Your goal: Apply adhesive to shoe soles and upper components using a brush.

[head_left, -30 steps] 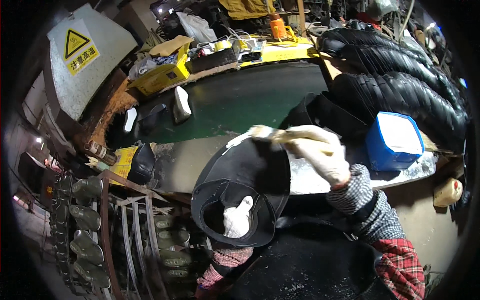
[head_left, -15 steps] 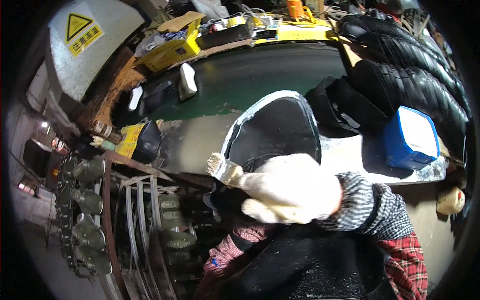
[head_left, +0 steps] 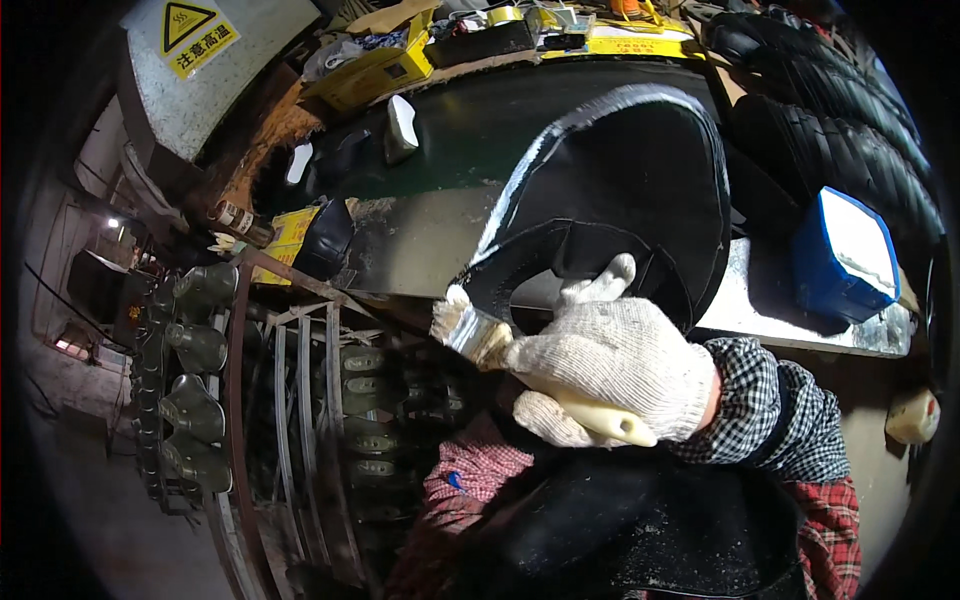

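My right hand point(head_left: 620, 365), in a white knitted glove, is closed around a flat paintbrush point(head_left: 480, 335) with a cream handle. White paste coats its bristles, which sit at the lower left edge of a black shoe upper point(head_left: 620, 180). A white band of paste runs along the upper's curved rim, and a gap shows in its lower part. One gloved finger sticks up against the upper. From below comes my left arm point(head_left: 475, 480) in a pink checked sleeve; its hand is hidden behind the right glove and the upper.
A blue tub point(head_left: 845, 265) of white paste stands on the bench point(head_left: 425, 235) at right. Stacked black uppers point(head_left: 840, 150) lie behind it. Pale foot-shaped forms point(head_left: 401, 130) rest on the dark belt point(head_left: 470, 140). A rack point(head_left: 305, 400) with olive boots point(head_left: 195, 410) stands at left.
The upper has risen and shifted right, showing more of its face and the gap. My right hand and brush have turned, and one finger now points up. The whole view has shifted slightly.
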`<act>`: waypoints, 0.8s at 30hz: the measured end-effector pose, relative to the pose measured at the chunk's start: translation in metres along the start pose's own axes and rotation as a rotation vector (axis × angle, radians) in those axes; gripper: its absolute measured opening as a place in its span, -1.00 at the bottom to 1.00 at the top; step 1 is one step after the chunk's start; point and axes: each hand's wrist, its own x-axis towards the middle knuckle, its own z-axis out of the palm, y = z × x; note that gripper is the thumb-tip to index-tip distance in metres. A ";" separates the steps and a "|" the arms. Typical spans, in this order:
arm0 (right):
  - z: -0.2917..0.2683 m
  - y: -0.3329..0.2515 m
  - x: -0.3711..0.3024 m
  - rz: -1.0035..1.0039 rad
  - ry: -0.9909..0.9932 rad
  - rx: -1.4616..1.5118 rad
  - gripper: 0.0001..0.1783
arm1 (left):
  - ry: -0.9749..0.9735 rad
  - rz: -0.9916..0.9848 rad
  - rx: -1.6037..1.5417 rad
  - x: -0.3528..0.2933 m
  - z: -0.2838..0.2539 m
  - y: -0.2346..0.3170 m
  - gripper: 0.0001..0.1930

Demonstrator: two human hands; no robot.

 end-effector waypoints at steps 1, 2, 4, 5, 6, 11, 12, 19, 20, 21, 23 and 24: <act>0.009 0.004 -0.007 0.009 0.048 0.086 -0.65 | 0.005 0.033 0.040 0.010 -0.001 0.002 -0.69; 0.017 0.008 -0.014 0.099 0.078 0.315 -0.65 | -0.003 0.080 0.098 0.027 -0.002 0.005 -0.69; 0.001 0.005 -0.022 0.319 -0.028 0.609 -0.64 | -0.024 0.206 0.320 0.065 -0.004 0.012 -0.68; -0.002 0.001 -0.026 0.501 -0.088 0.848 -0.67 | -0.028 0.304 0.472 0.077 -0.007 0.017 -0.68; -0.006 0.004 -0.032 0.560 -0.153 0.886 -0.68 | -0.010 0.373 0.631 0.090 -0.013 0.017 -0.67; -0.048 0.032 -0.071 1.331 0.262 1.091 -0.73 | 0.077 0.393 0.768 0.095 -0.063 0.038 -0.66; -0.055 0.035 -0.087 1.044 0.344 0.738 -0.74 | 0.026 0.376 0.745 0.107 -0.062 0.025 -0.65; -0.055 0.021 -0.083 0.655 0.121 0.232 -0.80 | -0.134 0.649 1.130 0.078 -0.055 0.031 -0.56; -0.052 0.030 -0.092 0.672 0.307 0.126 -0.81 | -0.057 0.377 0.820 0.082 -0.046 0.027 -0.52; -0.052 0.037 -0.096 0.664 0.473 0.034 -0.82 | 0.046 0.114 0.509 0.081 -0.039 0.026 -0.49; -0.059 0.022 -0.109 0.595 0.415 0.216 -0.85 | -0.033 0.703 1.137 0.079 -0.048 0.006 -0.72; -0.064 0.024 -0.109 0.516 0.279 0.116 -0.85 | -0.064 0.613 1.020 0.069 -0.028 0.020 -0.70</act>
